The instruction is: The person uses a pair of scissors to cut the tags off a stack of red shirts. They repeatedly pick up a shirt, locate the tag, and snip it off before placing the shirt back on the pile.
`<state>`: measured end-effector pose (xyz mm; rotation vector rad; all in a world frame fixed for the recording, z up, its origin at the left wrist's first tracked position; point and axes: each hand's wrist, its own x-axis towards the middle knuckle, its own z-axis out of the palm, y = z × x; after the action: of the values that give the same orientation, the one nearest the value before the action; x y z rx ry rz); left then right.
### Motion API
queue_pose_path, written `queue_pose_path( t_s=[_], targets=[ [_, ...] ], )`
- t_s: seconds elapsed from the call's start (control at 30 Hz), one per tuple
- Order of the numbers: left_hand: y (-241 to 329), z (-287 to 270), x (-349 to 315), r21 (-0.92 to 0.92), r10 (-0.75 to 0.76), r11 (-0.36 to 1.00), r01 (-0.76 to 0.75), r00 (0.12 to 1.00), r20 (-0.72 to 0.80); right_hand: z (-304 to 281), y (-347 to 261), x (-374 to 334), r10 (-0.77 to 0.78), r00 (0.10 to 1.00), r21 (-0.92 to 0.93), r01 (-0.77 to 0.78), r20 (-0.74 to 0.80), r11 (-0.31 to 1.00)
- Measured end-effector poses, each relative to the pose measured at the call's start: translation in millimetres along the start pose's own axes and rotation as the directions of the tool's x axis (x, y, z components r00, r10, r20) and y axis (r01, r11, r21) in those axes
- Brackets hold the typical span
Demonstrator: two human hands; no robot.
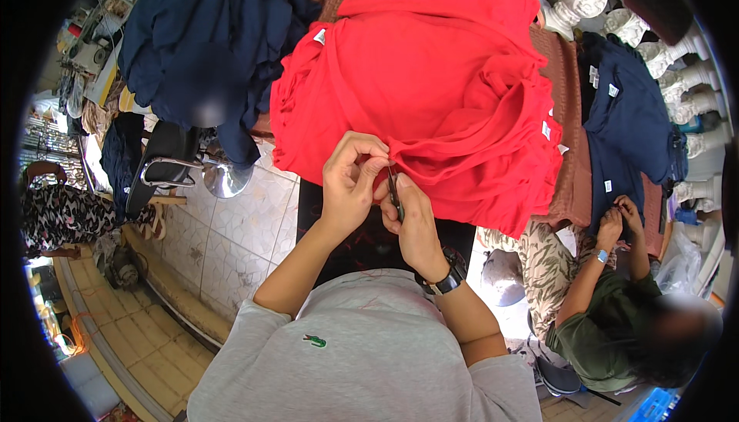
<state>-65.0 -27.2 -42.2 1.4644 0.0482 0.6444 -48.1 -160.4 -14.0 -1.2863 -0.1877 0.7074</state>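
Observation:
A red garment (385, 75) lies spread over others like it on the table in front of me. At its near edge my left hand (348, 179) pinches a bit of the red cloth between thumb and fingers. My right hand (416, 222) is closed around small dark thread snips (396, 195), their tip pointing up to the pinched cloth. The two hands nearly meet there. Whether the blades touch a thread is too small to make out.
Brown textured cloth (566, 137) covers the table beneath the red pile. Dark navy garments (208, 45) are heaped at the far left. At right, a person (608, 314) handles navy garments (623, 125) beside white balusters (685, 83). A black chair (165, 156) stands left.

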Motion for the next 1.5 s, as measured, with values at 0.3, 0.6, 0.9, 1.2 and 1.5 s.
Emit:
queue_pose_path(
  t_s=[0.3,0.6,0.9,1.2,1.5],
  targets=[
    [8,0,-3,0.055,-0.019,0.998,0.017,0.999,0.036,-5,3,16,0.026,1.000,0.133,-0.025,-0.009,0.991],
    [-2,-3,1,0.143,0.064,0.987,-0.071,0.996,0.055,-20,1,14,0.045,0.990,0.197,-0.071,0.135,0.978],
    [-12,4,-1,-0.053,0.025,0.998,-0.027,0.999,-0.030,-15,-8,25,-0.583,0.810,-0.636,0.420,-0.059,0.647],
    [-8,5,8,0.427,0.206,0.888,-0.171,0.978,-0.035,-15,-17,23,-0.443,0.884,-0.535,0.304,-0.150,0.788],
    [-13,9,2,-0.078,-0.200,0.976,0.201,0.980,0.015,-9,-20,4,-0.467,0.871,-0.519,0.332,-0.151,0.788]
  ],
)
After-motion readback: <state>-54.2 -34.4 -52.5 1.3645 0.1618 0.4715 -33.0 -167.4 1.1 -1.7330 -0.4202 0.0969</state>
